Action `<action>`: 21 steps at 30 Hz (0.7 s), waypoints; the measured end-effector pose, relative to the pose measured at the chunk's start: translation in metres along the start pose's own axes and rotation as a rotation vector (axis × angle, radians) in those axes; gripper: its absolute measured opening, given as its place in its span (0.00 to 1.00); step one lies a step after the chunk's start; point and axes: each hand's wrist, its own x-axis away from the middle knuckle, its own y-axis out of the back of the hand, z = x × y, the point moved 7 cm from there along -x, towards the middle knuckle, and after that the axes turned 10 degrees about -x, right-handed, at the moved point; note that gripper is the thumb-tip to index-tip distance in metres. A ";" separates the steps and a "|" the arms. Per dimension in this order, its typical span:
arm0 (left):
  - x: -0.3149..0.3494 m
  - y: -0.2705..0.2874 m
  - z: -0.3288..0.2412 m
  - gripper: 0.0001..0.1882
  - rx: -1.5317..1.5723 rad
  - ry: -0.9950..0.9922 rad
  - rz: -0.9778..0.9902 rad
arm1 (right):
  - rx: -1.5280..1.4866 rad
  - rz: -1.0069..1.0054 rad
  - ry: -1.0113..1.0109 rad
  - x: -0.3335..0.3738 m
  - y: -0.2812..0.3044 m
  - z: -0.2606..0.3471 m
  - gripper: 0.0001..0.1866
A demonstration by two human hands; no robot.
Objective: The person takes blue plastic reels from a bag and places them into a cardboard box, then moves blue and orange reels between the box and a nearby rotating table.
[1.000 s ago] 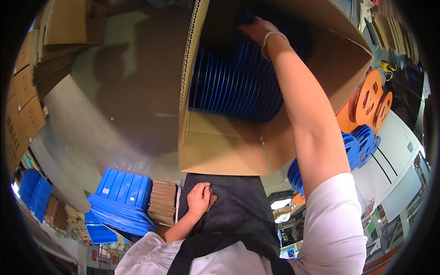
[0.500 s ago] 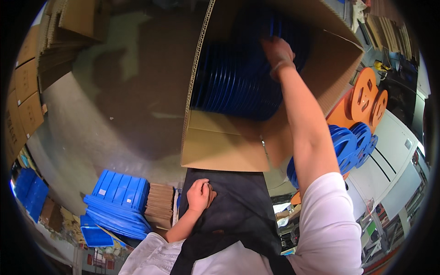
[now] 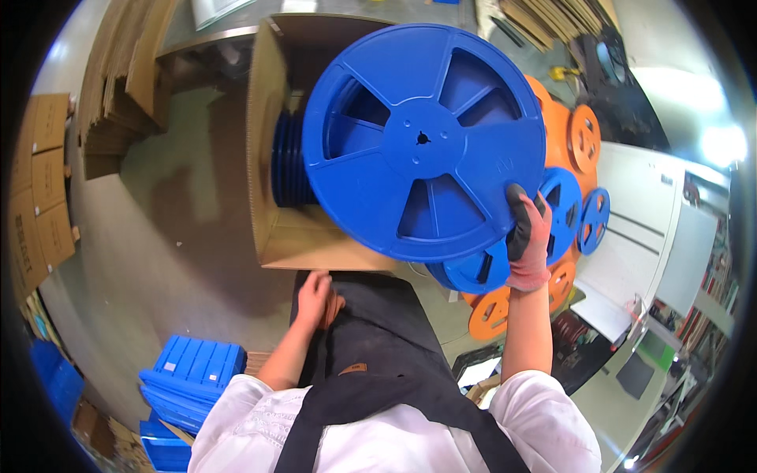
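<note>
A large blue plastic reel [image 3: 481, 169] with cut-out windows and a small centre hole is raised in front of me. My right hand [image 3: 529, 240], in a pink and dark grey glove, grips its lower right rim, thumb on the face. Behind the reel stands an open cardboard box [image 3: 315, 241], partly covered by it. More blue reels [image 3: 285, 162] sit in a row inside, their edges showing on the left. My left hand [image 3: 313, 298] is bare and closed in front of the black apron [image 3: 378, 315], just below the box; something brownish beside its fingers cannot be made out.
Right of the box lie several blue reels [image 3: 561, 209] and orange reels [image 3: 584, 139]. Blue plastic crates [image 3: 197, 366] are stacked at lower left. Flattened cardboard [image 3: 118, 87] leans at upper left, with closed cartons [image 3: 49, 173] along the left edge.
My right hand has come out of the box, bringing a blue reel up and toward the right. My left hand stays closed near the apron. The view has shifted.
</note>
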 end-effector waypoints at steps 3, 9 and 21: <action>-0.025 -0.047 -0.085 0.29 0.513 0.067 0.418 | 0.345 -0.020 0.186 0.058 0.069 -0.003 0.13; -0.053 -0.129 -0.256 0.43 0.417 0.002 0.686 | -1.082 -0.427 -0.640 0.180 0.135 -0.100 0.12; -0.103 -0.240 -0.191 0.49 -0.256 0.009 0.467 | -0.853 -0.360 -0.754 0.275 0.128 -0.237 0.20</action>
